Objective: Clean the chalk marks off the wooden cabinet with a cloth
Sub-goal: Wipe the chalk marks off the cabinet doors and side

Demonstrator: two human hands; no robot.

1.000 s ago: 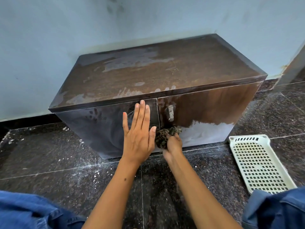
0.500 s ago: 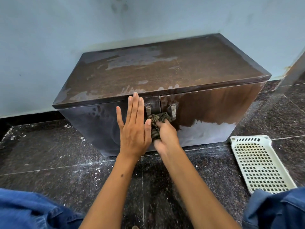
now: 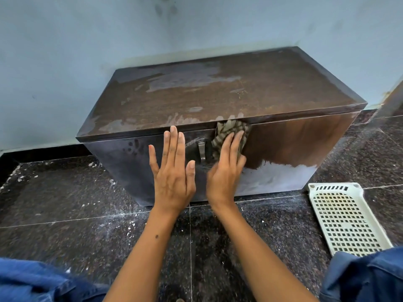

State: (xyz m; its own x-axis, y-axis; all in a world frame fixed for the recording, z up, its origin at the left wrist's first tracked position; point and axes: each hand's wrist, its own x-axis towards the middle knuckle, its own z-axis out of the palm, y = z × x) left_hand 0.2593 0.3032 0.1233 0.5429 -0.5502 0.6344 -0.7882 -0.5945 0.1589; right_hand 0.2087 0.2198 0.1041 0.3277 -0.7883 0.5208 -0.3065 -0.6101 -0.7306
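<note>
Right hand grip: the right hand lies flat, fingers straight, pressing a crumpled striped grey-brown cloth against the cabinet front; nothing is curled round the cloth, it is only pinned under the fingers. The hand is blurred, so finer detail is unclear.
Left hand grip: the left hand holds nothing; it lies spread with straight fingers on the left door, fingertips near the top edge.
Cloth position: high on the front, just under the overhanging lid, just right of the small metal handle near the middle seam.
Cabinet: a low dark-brown wooden cabinet standing on the floor against a pale blue wall.
Chalk left: a broad whitish patch along the lower part of the right door, and pale smears on the top, both at the back left and along the front edge.
Step in hand: wiping the upper front by the handle, with the left hand apparently steadying the door.
Progress: judged partial; the dark left door looks mostly wiped, the right door and top do not.
Next move calls for: firm flat pressure carried down and right over the white patch, keeping the cloth from slipping out from under the fingers.
Surroundings: a dark speckled tiled floor dusted with white flecks, a cream perforated plastic tray lying to the right, blue denim knees at the lower corners.
</note>
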